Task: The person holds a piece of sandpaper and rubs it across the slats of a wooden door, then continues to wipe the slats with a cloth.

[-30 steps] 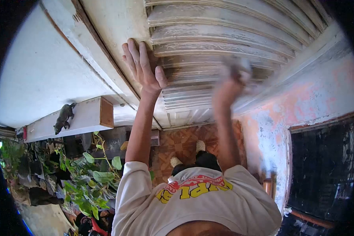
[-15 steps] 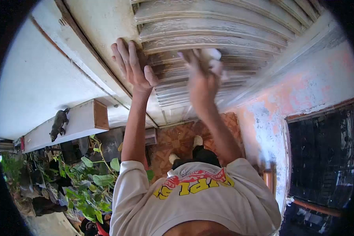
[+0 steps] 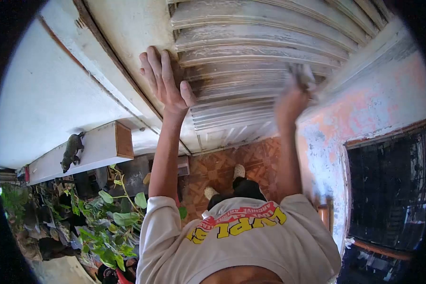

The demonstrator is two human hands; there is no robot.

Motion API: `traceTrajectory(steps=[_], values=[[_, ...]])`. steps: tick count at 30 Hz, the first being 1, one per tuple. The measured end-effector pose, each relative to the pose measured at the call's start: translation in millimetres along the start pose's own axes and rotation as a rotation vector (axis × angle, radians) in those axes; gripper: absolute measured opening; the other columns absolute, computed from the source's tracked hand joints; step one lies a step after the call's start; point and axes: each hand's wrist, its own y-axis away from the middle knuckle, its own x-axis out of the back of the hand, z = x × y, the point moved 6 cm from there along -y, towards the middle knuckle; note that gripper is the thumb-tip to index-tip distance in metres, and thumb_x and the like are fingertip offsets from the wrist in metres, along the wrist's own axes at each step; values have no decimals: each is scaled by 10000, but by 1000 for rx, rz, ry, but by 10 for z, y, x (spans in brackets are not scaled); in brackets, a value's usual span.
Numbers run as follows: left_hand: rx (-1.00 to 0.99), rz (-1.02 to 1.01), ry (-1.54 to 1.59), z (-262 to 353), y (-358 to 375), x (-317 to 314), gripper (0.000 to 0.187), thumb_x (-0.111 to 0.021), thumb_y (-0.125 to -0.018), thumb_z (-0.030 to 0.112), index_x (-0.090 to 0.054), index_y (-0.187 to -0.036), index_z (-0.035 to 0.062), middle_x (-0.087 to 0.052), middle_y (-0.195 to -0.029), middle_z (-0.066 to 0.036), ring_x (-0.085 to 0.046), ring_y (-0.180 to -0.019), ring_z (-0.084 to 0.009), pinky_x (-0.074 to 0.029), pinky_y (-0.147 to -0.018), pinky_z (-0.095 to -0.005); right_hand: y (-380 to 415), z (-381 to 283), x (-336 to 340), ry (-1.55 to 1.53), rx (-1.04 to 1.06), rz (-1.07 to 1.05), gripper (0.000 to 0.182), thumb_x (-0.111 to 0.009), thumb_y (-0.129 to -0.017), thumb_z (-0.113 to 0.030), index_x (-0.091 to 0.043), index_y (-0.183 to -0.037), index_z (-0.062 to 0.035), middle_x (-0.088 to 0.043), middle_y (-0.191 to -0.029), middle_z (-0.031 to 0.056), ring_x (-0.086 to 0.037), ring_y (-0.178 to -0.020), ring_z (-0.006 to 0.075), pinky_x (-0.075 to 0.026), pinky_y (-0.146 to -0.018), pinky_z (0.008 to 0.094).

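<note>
My left hand (image 3: 165, 84) lies with fingers stretched out against the pale wooden frame beside the left edge of a slatted, louvred door panel (image 3: 251, 40). It holds nothing. Over at the right side of the slats, my right hand (image 3: 294, 97) is smeared by motion. Its fingers are closed on a whitish piece (image 3: 308, 75), pressed along the slats; whether it is sandpaper or cloth cannot be made out. The slats' off-white paint looks worn, with brownish patches between my hands.
To the right are a peeling pink and white wall (image 3: 331, 118) and a dark window (image 3: 388, 184). A small animal figure (image 3: 72, 151) rests on a white ledge (image 3: 102, 139) at left, above leafy plants (image 3: 109, 227). Patterned brown tiles (image 3: 217, 161) cover the floor.
My right hand has swept to the right along the slats with the whitish piece. The left hand stays pressed on the frame; the view has shifted slightly.
</note>
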Motion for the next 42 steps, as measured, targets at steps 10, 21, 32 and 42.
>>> traceTrajectory(steps=[10,21,32,42], values=[[34,63,9,18,-27,-22,612,-304,-960,333,-497,-1345,-100,-425,-1428,-342,-297,-1406,-492,-135,-1179,-542,2,-19,98,15,-28,-46,438,-644,-861,-8,-640,-1278,-144,-702,-1065,122,-562,-1034,273,-413,-934,400],[30,23,-83,65,0,-22,628,-288,-982,371,-478,-1365,-89,-396,-1458,-327,-326,-1394,-486,-192,-1155,-579,22,-250,92,153,83,99,408,-615,-871,-9,-658,-1240,-177,-697,-1100,88,-482,-1223,299,-383,-984,474],[-27,13,-50,104,-43,-21,637,-290,-981,376,-445,-1395,-83,-368,-1478,-327,-288,-1411,-490,-142,-1174,-549,-95,145,125,202,-18,134,282,-548,-922,-51,-660,-1182,-48,-689,-1017,181,-562,-1090,377,-468,-887,456],[-15,25,-187,187,-68,0,660,-263,-993,396,-473,-1374,-100,-401,-1465,-307,-331,-1400,-462,-196,-1159,-558,-388,896,291,230,-85,-25,391,-596,-874,-30,-597,-1263,-76,-627,-1140,168,-556,-1117,391,-498,-836,512]])
